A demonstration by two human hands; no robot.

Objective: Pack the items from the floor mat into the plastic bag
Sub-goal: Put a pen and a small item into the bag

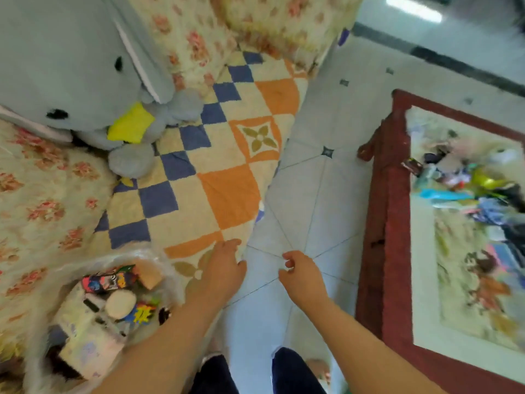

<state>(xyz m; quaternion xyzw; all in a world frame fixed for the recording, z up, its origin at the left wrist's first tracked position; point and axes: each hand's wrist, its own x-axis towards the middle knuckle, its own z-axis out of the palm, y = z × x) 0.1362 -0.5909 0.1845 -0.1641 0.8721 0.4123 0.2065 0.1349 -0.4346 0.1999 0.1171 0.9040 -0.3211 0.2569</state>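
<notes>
A clear plastic bag [159, 260] lies open at the lower left on the bedding, holding several small boxes, packets and a round white lid. The floor mat [395, 251], red-bordered with a printed picture, lies at the right; a blurred heap of small colourful items [466, 189] sits on its upper part. My left hand [224, 268] hovers with relaxed fingers over the quilt's edge, right of the bag, holding nothing. My right hand [301, 271] hangs over the tiled floor with loosely curled fingers, holding nothing, left of the mat.
A checked orange, blue and cream quilt [221, 155] covers the bed at the left, with a big grey plush toy [74, 75] and floral bedding [37, 194] behind. White floor tiles [321, 172] run between bed and mat. My legs show at the bottom.
</notes>
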